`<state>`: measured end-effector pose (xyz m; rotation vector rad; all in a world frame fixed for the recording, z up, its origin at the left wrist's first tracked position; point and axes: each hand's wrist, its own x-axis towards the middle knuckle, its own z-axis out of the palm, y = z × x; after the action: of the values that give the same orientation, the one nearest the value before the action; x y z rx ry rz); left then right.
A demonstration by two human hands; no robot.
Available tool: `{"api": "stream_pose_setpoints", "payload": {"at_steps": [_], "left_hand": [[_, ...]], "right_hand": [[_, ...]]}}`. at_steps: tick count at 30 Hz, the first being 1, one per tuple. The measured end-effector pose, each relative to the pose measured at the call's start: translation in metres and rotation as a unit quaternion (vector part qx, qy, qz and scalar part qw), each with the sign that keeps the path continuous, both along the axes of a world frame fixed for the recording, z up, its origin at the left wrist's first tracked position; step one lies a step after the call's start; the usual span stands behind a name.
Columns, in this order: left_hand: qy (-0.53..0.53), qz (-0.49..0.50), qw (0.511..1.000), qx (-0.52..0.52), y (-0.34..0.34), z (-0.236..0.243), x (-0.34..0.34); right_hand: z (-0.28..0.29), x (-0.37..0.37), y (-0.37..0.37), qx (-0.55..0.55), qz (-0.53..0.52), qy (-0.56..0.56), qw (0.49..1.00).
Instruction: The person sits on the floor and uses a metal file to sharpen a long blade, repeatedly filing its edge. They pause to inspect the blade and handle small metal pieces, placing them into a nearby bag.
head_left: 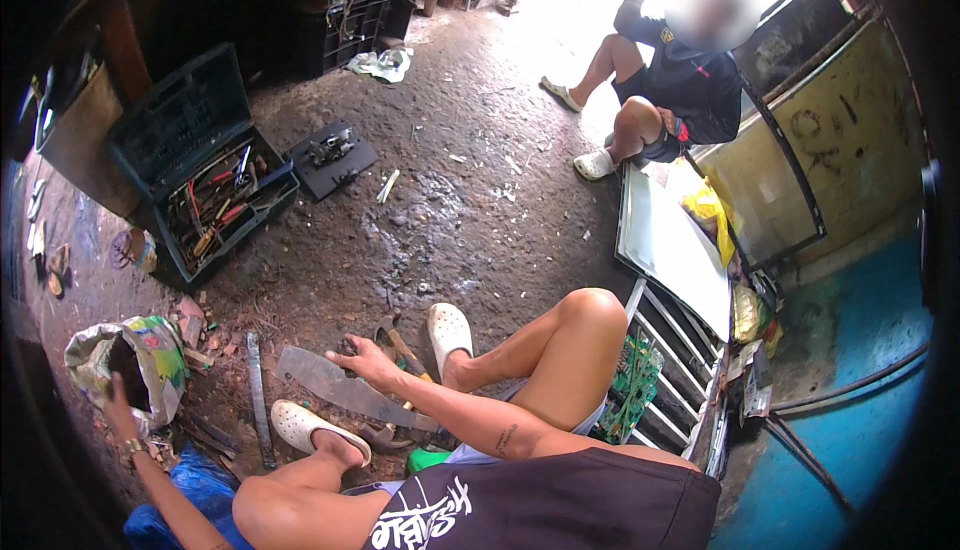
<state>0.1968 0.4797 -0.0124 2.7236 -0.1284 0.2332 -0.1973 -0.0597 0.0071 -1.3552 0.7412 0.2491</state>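
Note:
At the lower left, my left hand reaches to the mouth of a white and green woven sack, its fingers apart. Something dark fills the sack's opening. My right hand hangs over a broad-bladed machete between my feet. Its fingers close around a small dark thing that I cannot make out. Just beside this hand is a hammer with a wooden handle; my forearm hides part of the machete. A long flat metal bar lies between the sack and my left shoe.
An open toolbox full of hand tools stands at the left, by a dark plate with a metal part on it. Green circuit boards lie beside a white metal rack at my right. Another person sits at the back right.

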Motion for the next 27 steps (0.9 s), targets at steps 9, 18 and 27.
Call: {"api": "stream_pose_setpoints", "payload": {"at_steps": [9,18,27], "left_hand": [[0.021,0.11,0.977,0.184,0.088,0.027,0.063],[0.094,0.097,0.964,0.231,0.08,0.017,-0.01],[0.223,0.29,0.916,0.166,0.088,0.026,-0.027]], "right_hand": [[-0.012,0.01,0.023,-0.011,-0.037,-0.033,0.999],[0.008,0.02,0.015,-0.022,-0.027,0.012,0.999],[0.003,0.042,0.036,0.121,-0.104,-0.046,0.986]]}}
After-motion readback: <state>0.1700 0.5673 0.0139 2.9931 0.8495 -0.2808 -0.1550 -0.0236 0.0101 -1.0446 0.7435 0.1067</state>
